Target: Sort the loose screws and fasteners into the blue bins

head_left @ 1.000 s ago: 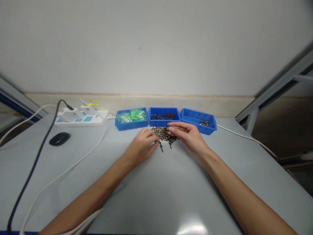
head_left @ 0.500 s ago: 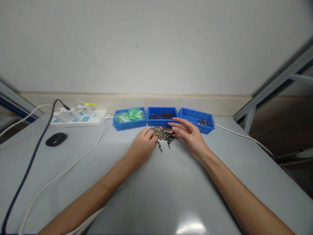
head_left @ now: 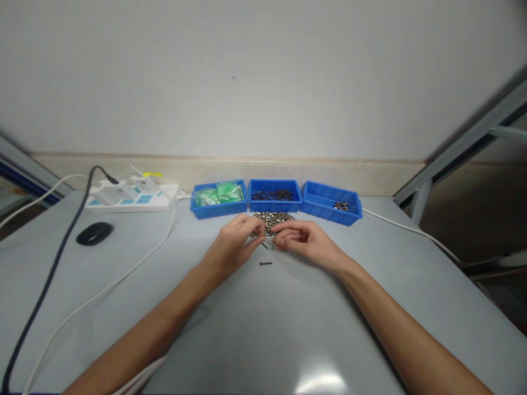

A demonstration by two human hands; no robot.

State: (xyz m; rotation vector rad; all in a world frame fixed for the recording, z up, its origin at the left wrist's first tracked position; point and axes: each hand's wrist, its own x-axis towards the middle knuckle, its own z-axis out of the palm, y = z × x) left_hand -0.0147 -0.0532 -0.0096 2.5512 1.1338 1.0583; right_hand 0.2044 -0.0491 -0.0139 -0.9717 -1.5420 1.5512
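My left hand (head_left: pixel 235 241) is curled at the near left side of a pile of small shiny metal pieces (head_left: pixel 274 220). Its thumb and fingers come together, and what lies between them cannot be made out. A short dark pin-like piece (head_left: pixel 264 246) shows just below the left thumb tip. My right hand (head_left: pixel 310 241) faces it from the right, fingers bent and drawn together; their contents, if any, are hidden. Nearer to me, one black screw (head_left: pixel 265 263) lies alone on the table. Both hands partly cover the pile.
Behind the pile stand three blue bins: the left bin (head_left: pixel 220 209) holds green and clear bags, the middle bin (head_left: pixel 275 207) dark screws, the right bin (head_left: pixel 329 211) a few small metal pieces. At left are a power strip (head_left: pixel 164 204), black mouse (head_left: pixel 94 234) and cables.
My right hand has come down and toward me from beside the middle bin, its fingers closing in. The dark screws by the pile's near edge have shifted; one now lies apart, nearer me.
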